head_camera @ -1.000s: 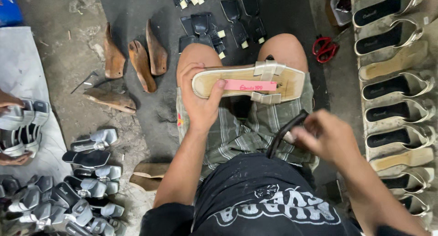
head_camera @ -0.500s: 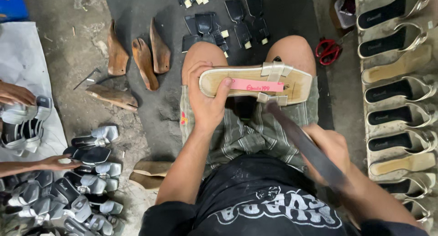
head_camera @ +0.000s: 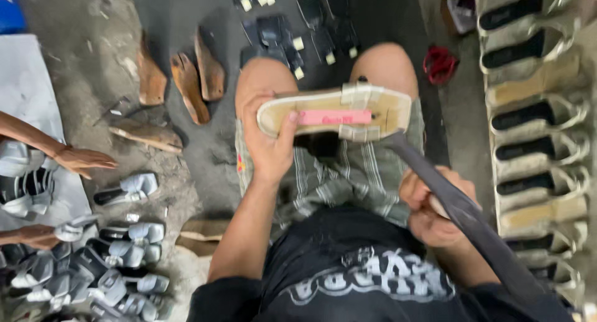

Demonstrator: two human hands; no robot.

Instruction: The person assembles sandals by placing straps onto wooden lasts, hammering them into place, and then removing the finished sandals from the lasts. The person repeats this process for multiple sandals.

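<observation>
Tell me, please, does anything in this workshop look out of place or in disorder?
Mostly the grey sandal pile at lower left: pairs lie heaped and overlapping, unlike the neat row of sandals at right. The left hand holds a sandal sole; the right hand grips a dark strap.

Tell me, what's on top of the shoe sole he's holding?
A pink strip lies along the sole, with a pale strap across it. The left hand hides the sole's underside.

four wooden lasts (head_camera: pixel 189 85) — one sandal sole (head_camera: pixel 336 113) — one dark strap (head_camera: pixel 472 228)
</observation>
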